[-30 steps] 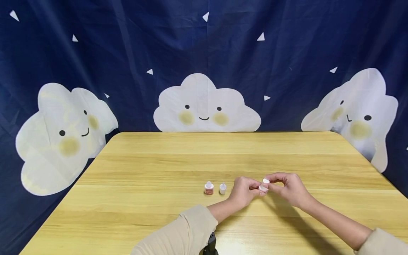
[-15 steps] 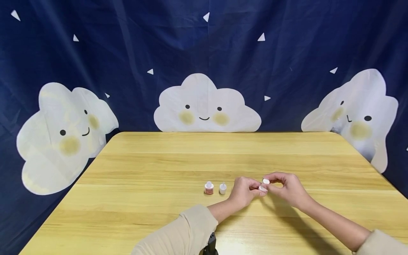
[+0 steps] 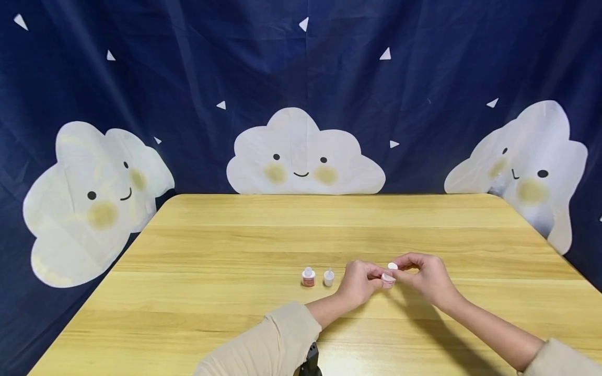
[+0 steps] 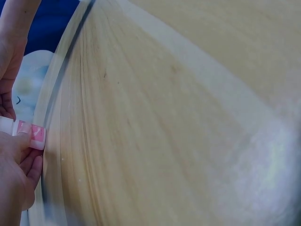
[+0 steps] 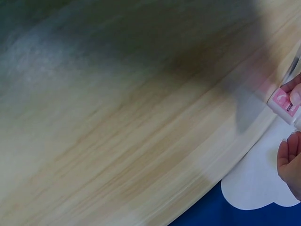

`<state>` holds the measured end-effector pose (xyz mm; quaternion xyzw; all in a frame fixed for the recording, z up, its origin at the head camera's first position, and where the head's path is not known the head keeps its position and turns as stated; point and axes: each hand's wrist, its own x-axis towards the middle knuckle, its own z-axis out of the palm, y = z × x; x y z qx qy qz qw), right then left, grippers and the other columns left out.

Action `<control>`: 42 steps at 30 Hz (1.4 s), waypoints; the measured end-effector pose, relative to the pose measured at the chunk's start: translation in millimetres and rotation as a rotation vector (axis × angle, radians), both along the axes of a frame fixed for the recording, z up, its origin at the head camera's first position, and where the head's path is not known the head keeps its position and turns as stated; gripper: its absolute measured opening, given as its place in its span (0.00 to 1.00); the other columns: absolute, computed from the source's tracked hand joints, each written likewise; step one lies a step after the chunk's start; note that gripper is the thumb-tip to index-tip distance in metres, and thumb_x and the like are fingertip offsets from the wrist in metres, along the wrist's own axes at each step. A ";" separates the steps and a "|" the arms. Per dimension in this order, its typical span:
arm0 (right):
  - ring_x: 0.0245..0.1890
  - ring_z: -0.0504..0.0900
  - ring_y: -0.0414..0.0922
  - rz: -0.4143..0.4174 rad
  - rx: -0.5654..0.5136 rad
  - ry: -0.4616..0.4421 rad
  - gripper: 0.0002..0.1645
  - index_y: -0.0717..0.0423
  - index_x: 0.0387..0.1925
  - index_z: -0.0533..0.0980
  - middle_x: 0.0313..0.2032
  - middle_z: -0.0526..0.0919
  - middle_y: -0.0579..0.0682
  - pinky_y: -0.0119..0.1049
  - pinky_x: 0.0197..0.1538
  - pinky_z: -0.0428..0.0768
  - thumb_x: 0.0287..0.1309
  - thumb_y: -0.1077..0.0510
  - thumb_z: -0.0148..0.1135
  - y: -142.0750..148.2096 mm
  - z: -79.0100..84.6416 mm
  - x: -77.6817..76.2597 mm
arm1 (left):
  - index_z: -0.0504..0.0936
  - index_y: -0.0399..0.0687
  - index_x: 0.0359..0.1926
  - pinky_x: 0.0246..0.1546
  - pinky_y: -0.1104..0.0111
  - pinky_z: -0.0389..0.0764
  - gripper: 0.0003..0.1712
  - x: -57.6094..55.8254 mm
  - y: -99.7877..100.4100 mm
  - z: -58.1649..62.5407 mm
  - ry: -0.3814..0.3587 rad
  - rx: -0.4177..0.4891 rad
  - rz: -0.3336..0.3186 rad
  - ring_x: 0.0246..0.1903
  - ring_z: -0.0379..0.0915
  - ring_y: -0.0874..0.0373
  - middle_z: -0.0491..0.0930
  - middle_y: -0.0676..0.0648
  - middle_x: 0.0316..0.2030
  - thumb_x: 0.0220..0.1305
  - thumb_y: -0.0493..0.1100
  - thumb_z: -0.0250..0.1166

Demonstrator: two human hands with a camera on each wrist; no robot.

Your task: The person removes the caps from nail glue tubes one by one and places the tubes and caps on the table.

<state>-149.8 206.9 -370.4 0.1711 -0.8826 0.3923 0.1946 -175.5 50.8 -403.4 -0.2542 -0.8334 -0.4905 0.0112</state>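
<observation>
In the head view, my left hand (image 3: 359, 282) pinches a small bottle (image 4: 37, 134) with a pink label and a white end, held tilted just above the wooden table. My right hand (image 3: 425, 277) meets it from the right, thumb and forefinger pinching a white cap (image 3: 392, 266) at the bottle's top. Whether the cap is still seated on the neck cannot be told. To the left of my hands stands another small bottle (image 3: 308, 278) with a reddish label and a pale nozzle on top. Beside it is a small white cap (image 3: 328, 278) with a thin tip pointing up.
The wooden table (image 3: 211, 250) spreads out around the hands. A dark blue curtain (image 3: 197, 62) with cloud faces hangs behind its far edge. A black device (image 3: 310, 361) shows beside the left sleeve at the bottom.
Both hands stay in about the same place. The held bottle and its white cap show a slightly different tilt from a second ago. The standing bottle and loose cap have not moved.
</observation>
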 end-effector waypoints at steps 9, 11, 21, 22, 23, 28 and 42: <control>0.26 0.76 0.24 0.018 0.017 0.013 0.08 0.58 0.22 0.82 0.24 0.85 0.51 0.29 0.30 0.80 0.37 0.71 0.72 1.9 -0.8 -0.7 | 0.86 0.40 0.35 0.29 0.88 0.75 0.10 0.0 0.4 0.1 -0.027 0.012 -0.002 0.28 0.82 0.67 0.86 0.45 0.32 0.48 0.37 0.71; 0.27 0.76 0.24 0.029 0.021 0.017 0.08 0.59 0.22 0.82 0.24 0.85 0.51 0.28 0.30 0.80 0.37 0.72 0.71 2.5 -0.7 -0.9 | 0.86 0.40 0.35 0.29 0.88 0.75 0.10 -0.1 0.4 0.2 -0.027 0.011 -0.003 0.28 0.82 0.67 0.86 0.45 0.32 0.48 0.37 0.71; 0.29 0.77 0.24 0.112 0.030 0.015 0.08 0.59 0.24 0.82 0.26 0.86 0.52 0.24 0.33 0.80 0.39 0.71 0.71 5.8 0.8 -2.0 | 0.86 0.39 0.34 0.29 0.88 0.75 0.10 -0.1 -0.4 0.6 -0.017 0.008 -0.011 0.28 0.82 0.67 0.86 0.45 0.32 0.48 0.37 0.71; 0.29 0.77 0.25 0.127 0.029 0.010 0.08 0.59 0.24 0.82 0.26 0.86 0.52 0.25 0.33 0.80 0.39 0.71 0.71 6.4 1.2 -2.1 | 0.86 0.39 0.34 0.29 0.88 0.75 0.10 -0.1 -0.5 0.6 -0.016 0.008 -0.009 0.28 0.82 0.67 0.86 0.45 0.32 0.48 0.37 0.71; 0.30 0.77 0.25 0.141 0.027 0.005 0.07 0.59 0.25 0.82 0.27 0.86 0.52 0.25 0.33 0.80 0.40 0.70 0.71 6.9 1.5 -2.2 | 0.86 0.39 0.34 0.29 0.88 0.75 0.10 -0.1 -0.5 0.7 -0.013 0.006 -0.008 0.29 0.82 0.67 0.86 0.45 0.32 0.48 0.37 0.71; 0.32 0.78 0.25 0.187 0.027 -0.018 0.07 0.59 0.27 0.82 0.29 0.86 0.54 0.26 0.35 0.81 0.43 0.70 0.69 9.0 2.8 -2.9 | 0.86 0.39 0.35 0.29 0.87 0.75 0.10 -0.2 -0.2 0.5 -0.029 0.011 -0.007 0.28 0.82 0.67 0.86 0.44 0.32 0.48 0.37 0.71; 0.31 0.78 0.25 0.138 -0.054 -0.068 0.06 0.63 0.28 0.82 0.30 0.85 0.58 0.24 0.36 0.80 0.43 0.70 0.69 6.0 -1.9 -2.2 | 0.86 0.39 0.34 0.29 0.88 0.75 0.09 -0.8 0.0 -1.0 -0.009 0.016 -0.010 0.29 0.82 0.67 0.86 0.45 0.32 0.49 0.37 0.71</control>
